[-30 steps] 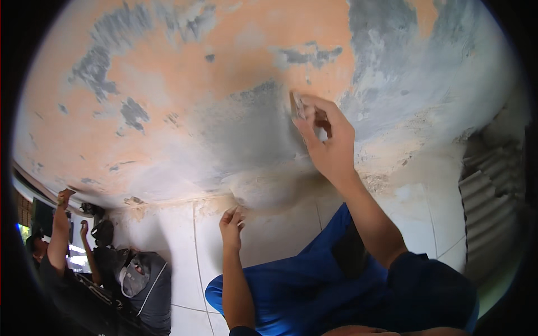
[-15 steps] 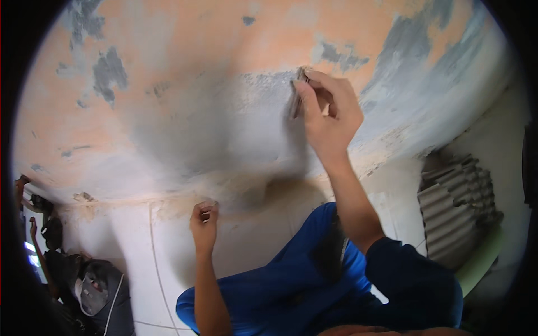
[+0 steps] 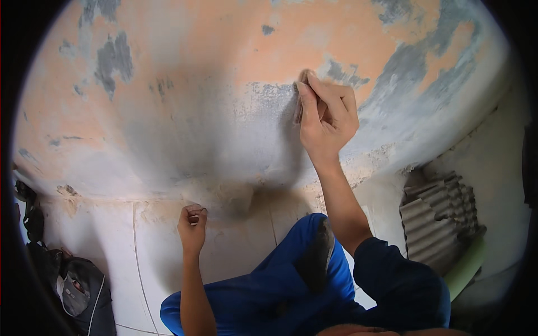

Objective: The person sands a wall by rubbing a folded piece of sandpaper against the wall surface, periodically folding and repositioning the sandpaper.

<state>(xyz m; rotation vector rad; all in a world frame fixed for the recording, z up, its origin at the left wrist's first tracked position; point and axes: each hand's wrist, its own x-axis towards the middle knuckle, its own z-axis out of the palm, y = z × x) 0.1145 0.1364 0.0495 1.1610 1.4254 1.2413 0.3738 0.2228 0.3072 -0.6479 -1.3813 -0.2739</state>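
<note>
In front of me is a wall (image 3: 185,33) with worn peach paint and a grey, roughened patch (image 3: 260,103). My right hand (image 3: 330,115) is raised to that patch's right edge. Its thumb and fingers pinch a thin, flat, brownish piece (image 3: 298,106), seen nearly edge-on against the wall. Whether it is sandpaper or a scraper blade I cannot tell. Low down by the foot of the wall is my left hand (image 3: 192,224), with curled fingers close to the thumb. What they hold, if anything, is too small to make out.
Light floor tiles (image 3: 230,252) run below the wall, with dusty debris (image 3: 70,191) along the joint. Stacked corrugated sheets (image 3: 437,215) and a pale green curved object (image 3: 466,269) lie to the right. A dark bag (image 3: 84,294) stands at the left. My legs in blue trousers (image 3: 235,297) are folded below.
The view has tilted slightly, shifting the floor things leftward. My right hand stays at the grey patch, with the flat piece slightly higher against it; the left hand keeps its curled pose.
</note>
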